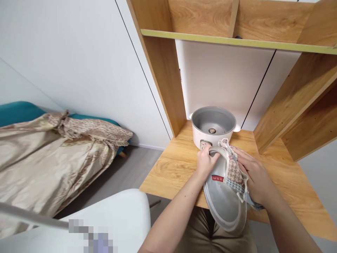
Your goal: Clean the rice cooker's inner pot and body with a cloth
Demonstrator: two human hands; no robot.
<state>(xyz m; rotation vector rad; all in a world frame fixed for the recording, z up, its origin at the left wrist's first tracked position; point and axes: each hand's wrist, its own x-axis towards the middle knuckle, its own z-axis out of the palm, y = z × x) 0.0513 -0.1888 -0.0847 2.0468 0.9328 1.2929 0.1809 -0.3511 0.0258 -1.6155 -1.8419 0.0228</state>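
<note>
My left hand (206, 161) grips the rim of a silver metal inner pot (222, 196), its thumb hooked over the edge. The pot is tilted, a red label on its side, and hangs partly past the table's front edge above my lap. My right hand (251, 172) presses a patterned cloth (234, 170) against the pot's right side, fingers bent over the fabric; part of the cloth hangs below the palm. Just behind my hands, a white rice cooker (197, 137) stands lidless on the table, with a round metal disc at the bottom of its grey inside.
The wooden table (168, 168) is framed by upright boards and a shelf (237, 40) overhead. A white chair (126, 211) stands at the left front. Beyond it is a teal sofa (21, 110) draped with a beige cover (79, 158). A pale wall (79, 52) lies behind.
</note>
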